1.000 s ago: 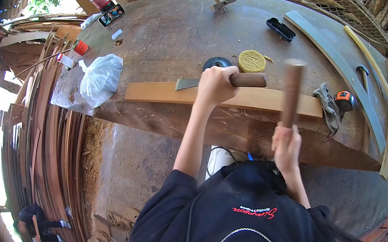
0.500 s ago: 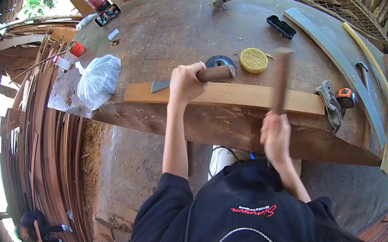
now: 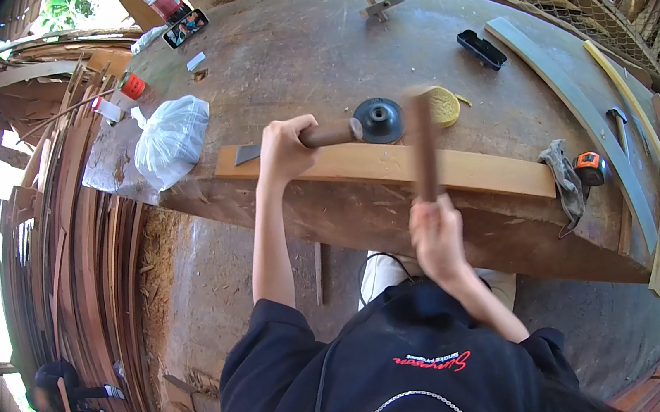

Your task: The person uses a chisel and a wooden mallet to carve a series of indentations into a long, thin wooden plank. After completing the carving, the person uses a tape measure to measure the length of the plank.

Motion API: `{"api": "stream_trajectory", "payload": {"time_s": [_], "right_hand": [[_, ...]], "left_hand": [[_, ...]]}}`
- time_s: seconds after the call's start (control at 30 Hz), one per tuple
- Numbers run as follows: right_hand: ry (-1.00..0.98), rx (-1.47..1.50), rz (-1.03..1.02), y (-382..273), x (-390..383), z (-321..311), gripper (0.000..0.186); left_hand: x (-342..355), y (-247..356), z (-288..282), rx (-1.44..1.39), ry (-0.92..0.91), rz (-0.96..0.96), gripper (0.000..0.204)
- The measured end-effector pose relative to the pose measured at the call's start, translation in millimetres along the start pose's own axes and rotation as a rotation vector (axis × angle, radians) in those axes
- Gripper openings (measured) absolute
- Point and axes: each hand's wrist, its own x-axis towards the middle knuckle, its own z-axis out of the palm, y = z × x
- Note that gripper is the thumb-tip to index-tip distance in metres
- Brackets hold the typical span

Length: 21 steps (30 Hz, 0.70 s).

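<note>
My left hand [image 3: 286, 152] is closed around a chisel [image 3: 332, 133], which lies low over a long light-brown board [image 3: 467, 169]. Its flat metal blade points left at the board's left end, and its thick wooden handle sticks out to the right. My right hand [image 3: 437, 238] grips a brown wooden stick [image 3: 424, 148], held upright in front of the board and smeared by motion. The stick's upper end is a short way right of the chisel handle, apart from it. Behind the board sit a black rubber-like disc [image 3: 379, 120] and a yellow round block [image 3: 444, 106], partly covered by the stick.
A tied plastic bag [image 3: 172, 143] stands left on the worktable [image 3: 277, 54]. A grey rag [image 3: 565, 183] and tape measure [image 3: 589, 168] lie by the board's right end. Farther right are a hammer [image 3: 620, 126] and long strips. A person [image 3: 67, 395] sits low at the left.
My left hand and the chisel have slid left along the board. My right hand has swung left too, bringing the stick nearer the chisel handle.
</note>
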Motion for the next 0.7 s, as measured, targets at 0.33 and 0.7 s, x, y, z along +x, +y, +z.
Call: {"api": "stream_trajectory", "payload": {"time_s": [0.33, 0.7], "right_hand": [[-0.191, -0.119, -0.070, 6.3, 18.6, 36.8, 0.035], [0.011, -0.544, 0.079, -13.0, 54.3, -61.5, 0.038]], "left_hand": [[3.3, -5.7, -12.8, 0.024, -0.010, -0.041, 0.011], [-3.1, -50.1, -55.4, 0.007, 0.226, 0.016, 0.015]]}}
